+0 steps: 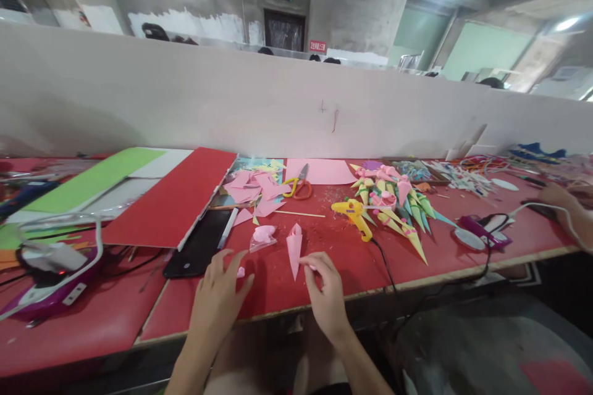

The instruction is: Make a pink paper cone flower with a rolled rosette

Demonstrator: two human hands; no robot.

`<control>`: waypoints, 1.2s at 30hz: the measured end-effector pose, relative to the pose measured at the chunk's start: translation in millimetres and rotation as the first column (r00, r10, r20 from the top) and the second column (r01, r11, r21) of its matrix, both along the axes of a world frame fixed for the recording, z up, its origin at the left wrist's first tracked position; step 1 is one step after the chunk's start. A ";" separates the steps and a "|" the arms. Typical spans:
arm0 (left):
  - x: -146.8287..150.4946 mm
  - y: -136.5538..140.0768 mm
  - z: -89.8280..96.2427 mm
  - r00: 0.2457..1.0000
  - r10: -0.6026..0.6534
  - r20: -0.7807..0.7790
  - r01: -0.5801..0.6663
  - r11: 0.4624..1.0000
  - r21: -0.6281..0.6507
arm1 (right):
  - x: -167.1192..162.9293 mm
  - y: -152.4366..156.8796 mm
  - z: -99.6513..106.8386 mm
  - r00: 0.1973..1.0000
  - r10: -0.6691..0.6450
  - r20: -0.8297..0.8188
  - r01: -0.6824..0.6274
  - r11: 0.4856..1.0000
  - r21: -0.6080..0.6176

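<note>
A pink paper cone (294, 251) lies on the red table with its point toward me. My right hand (328, 296) is beside the cone's lower right edge, its fingers closed around a small pink piece (312, 268) that is mostly hidden. Left of the cone, my left hand (217, 287) has its thumb and fingers apart. Between them, a small pink lump (240, 272) shows on the table. Just beyond lies a soft pink lump in clear plastic wrap (263, 235), looking like modelling clay.
A yellow glue gun (354, 216) with a black cord lies right, beside a pile of finished paper cones (393, 194). Scissors (299, 185) and pink paper scraps (259, 188) lie behind. A black phone (202, 244) is left; another person's arm (567, 213) is far right.
</note>
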State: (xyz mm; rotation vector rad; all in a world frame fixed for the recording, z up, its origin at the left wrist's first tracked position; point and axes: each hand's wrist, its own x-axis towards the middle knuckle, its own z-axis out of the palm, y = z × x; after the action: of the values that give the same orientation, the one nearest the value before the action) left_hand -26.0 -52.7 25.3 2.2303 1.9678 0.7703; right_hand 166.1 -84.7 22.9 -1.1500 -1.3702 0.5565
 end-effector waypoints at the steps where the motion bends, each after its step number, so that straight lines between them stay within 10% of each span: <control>1: -1.4 2.3 -4.5 0.999 -0.021 -0.025 0.020 0.999 -0.029 | 2.1 1.8 -3.1 1.000 -0.024 -0.018 0.024 1.000 -0.018; 10: 4.7 23.1 -3.9 0.986 -0.154 0.057 0.158 0.984 -0.083 | 8.7 6.4 -18.2 0.987 0.030 -0.156 -0.051 0.990 -0.135; 25: 31.9 15.5 6.9 0.976 0.002 -0.220 0.011 0.998 0.058 | 12.8 9.6 -24.7 0.996 0.000 -0.091 -0.008 0.996 -0.090; 36: 103.7 35.0 15.3 0.991 -0.052 -0.123 0.024 0.976 -0.215 | 10.7 10.9 -21.6 0.974 -0.076 -0.214 0.030 0.977 -0.210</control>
State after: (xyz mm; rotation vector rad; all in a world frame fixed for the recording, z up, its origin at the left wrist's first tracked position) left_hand 77.7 -17.6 40.6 2.2313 1.9491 0.3985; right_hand 176.8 -73.9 1.3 -1.2466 -1.1057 0.7776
